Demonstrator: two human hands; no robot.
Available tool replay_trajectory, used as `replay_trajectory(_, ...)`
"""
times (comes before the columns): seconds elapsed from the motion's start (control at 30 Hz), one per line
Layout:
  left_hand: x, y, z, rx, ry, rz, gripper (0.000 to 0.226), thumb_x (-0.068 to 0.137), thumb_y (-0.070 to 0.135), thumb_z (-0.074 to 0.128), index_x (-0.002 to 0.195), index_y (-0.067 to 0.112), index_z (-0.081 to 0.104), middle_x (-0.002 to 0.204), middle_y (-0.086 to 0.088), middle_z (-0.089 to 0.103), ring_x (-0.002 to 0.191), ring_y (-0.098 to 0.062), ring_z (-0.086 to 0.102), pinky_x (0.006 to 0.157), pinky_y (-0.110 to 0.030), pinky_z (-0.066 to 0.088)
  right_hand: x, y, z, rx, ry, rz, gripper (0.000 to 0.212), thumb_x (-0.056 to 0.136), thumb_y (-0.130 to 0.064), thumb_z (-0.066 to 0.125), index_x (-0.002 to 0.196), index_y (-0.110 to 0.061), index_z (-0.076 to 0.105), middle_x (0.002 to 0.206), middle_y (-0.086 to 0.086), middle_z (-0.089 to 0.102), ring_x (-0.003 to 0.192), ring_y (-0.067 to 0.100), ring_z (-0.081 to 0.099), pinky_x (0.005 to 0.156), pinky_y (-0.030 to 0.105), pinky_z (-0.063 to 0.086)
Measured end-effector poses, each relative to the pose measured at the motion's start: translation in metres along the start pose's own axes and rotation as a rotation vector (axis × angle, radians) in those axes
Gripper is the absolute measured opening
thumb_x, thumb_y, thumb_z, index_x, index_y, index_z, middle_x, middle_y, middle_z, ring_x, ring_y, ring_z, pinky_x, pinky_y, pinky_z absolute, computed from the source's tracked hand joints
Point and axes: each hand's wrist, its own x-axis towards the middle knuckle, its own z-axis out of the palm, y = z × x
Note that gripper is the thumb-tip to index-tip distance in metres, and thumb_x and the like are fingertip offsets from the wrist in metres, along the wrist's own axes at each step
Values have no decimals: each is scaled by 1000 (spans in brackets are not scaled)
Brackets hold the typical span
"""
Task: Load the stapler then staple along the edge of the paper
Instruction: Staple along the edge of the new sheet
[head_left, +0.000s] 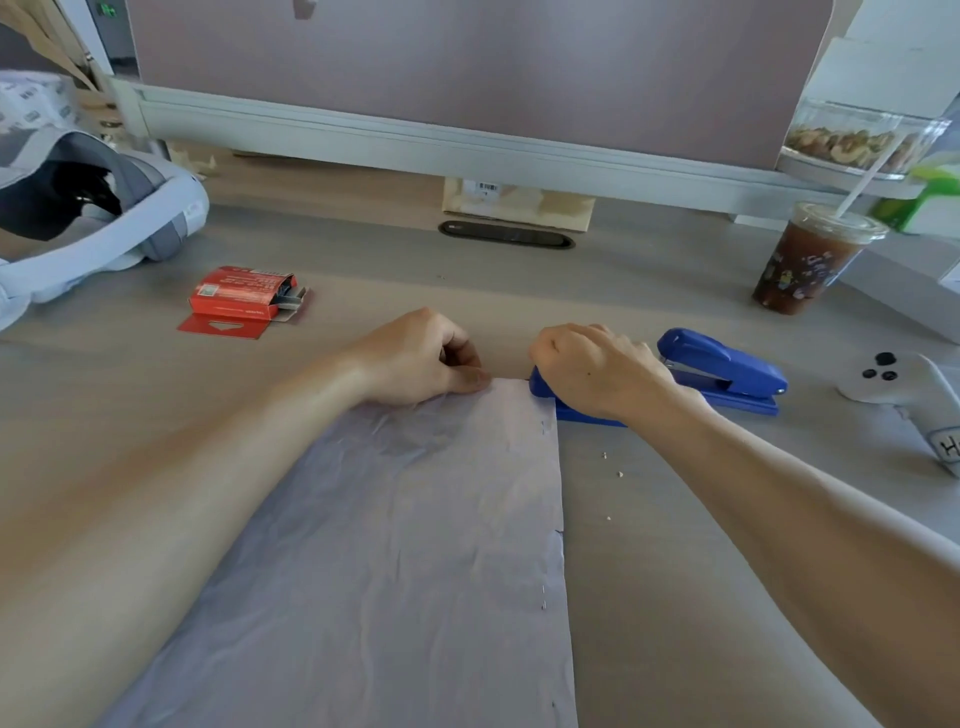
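A pale, creased sheet of paper (395, 561) lies lengthwise on the desk in front of me, with a few staples along its right edge. My left hand (421, 358) pinches the paper's far edge near the corner. My right hand (597, 369) presses down on a blue stapler (543, 387), whose nose sits at the paper's far right corner; most of it is hidden under the hand. A second blue stapler (727, 364) lies closed just to the right of that hand. An open red staple box (239, 293), with a strip of staples showing, lies to the far left.
A white headset (104, 228) lies at the far left and a white controller (904, 389) at the right edge. An iced drink cup with a straw (810, 260) stands at the back right, below a clear tub of nuts (852, 140). A partition wall (467, 78) closes off the back.
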Motion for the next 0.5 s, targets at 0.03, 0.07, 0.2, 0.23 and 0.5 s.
replay_trajectory(0.03, 0, 0, 0, -6, 2, -2, 14, 85, 34, 71, 76, 24, 71, 68, 12, 67, 55, 1, 58, 53, -12, 41, 0, 1, 0, 22, 8, -4, 33, 87, -25, 30, 59, -25, 48, 87, 5, 58, 79, 32, 55, 63, 36, 34)
replay_trajectory(0.07, -1, 0, 0, -5, 2, 0, 14, 85, 34, 71, 76, 24, 71, 67, 12, 67, 54, 3, 57, 51, -10, 40, 1, 2, -1, 49, 22, -11, 35, 86, -24, 31, 56, -24, 48, 85, 5, 57, 76, 31, 54, 60, 35, 34)
replay_trajectory(0.2, -2, 1, 0, 41, 6, 19, 15, 87, 32, 69, 82, 19, 73, 76, 8, 69, 66, -4, 60, 58, -15, 45, 1, 8, -1, 94, 136, -30, 34, 85, -24, 36, 53, -17, 45, 72, 4, 53, 64, 29, 48, 54, 33, 31)
replay_trajectory(0.23, -3, 1, 0, 53, 11, 22, 15, 87, 32, 69, 84, 18, 73, 79, 6, 70, 70, -8, 62, 63, -19, 47, 1, 9, -1, 105, 162, -36, 33, 84, -25, 36, 54, -16, 44, 71, 4, 54, 64, 30, 48, 54, 33, 31)
replay_trajectory(0.5, -10, -3, -4, 3, 54, 20, 15, 87, 30, 70, 74, 23, 69, 74, 8, 69, 62, 1, 58, 58, -13, 44, 4, 37, -6, 258, 377, -3, 39, 86, -22, 43, 48, -13, 44, 52, 4, 48, 52, 25, 43, 53, 36, 38)
